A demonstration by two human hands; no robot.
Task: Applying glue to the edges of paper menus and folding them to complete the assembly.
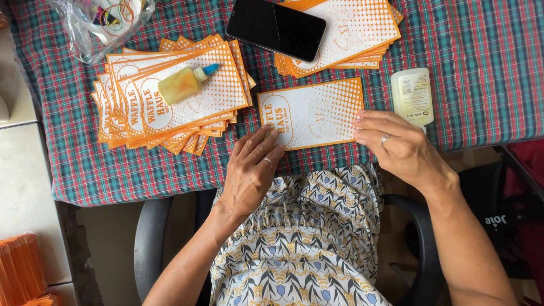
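Note:
A single flat orange-and-white paper sleeve (311,113) lies on the plaid tablecloth (481,68) near the front edge. My left hand (252,170) rests with its fingertips on the sleeve's lower left corner. My right hand (396,144) presses its fingertips on the sleeve's right edge. Both hands wear a ring and hold nothing. A fanned stack of the same sleeves (170,96) lies to the left, with a small yellow glue bottle (184,83) with a blue tip lying on top.
A second stack of sleeves (357,34) sits at the back with a black phone (276,28) on it. A pale flat bottle (412,96) lies right of the sleeve. A plastic bag of rubber bands (102,22) is at the back left. Chair armrests (150,238) flank my lap.

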